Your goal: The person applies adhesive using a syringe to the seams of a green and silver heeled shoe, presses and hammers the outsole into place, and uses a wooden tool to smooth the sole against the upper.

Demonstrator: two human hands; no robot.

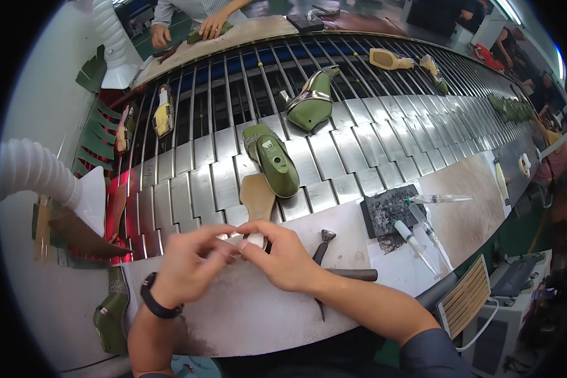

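My left hand (198, 261), smeared by motion and with a dark band on its wrist, pinches one end of a small white piece (235, 240) over the near worktop. The fingers of my right hand (282, 258) close on the other end of it. Just beyond my fingertips lies a tan shoe sole (257, 194), reaching onto the metal conveyor; its near end is hidden by my hands. A green shoe last (272, 160) rests beside that sole. To the right of my right hand lies a dark hand tool with a rounded metal head (327, 235), near a dark handle (354, 274).
Syringes (416, 242) lie by a black block (387, 211) at the right. A silver-strapped green last (311, 104) and tan soles (390, 59) ride the slatted conveyor (334, 170). White hoses (38, 169) stand left, above another green last (111, 318). Across, a person's hands (213, 26) work.
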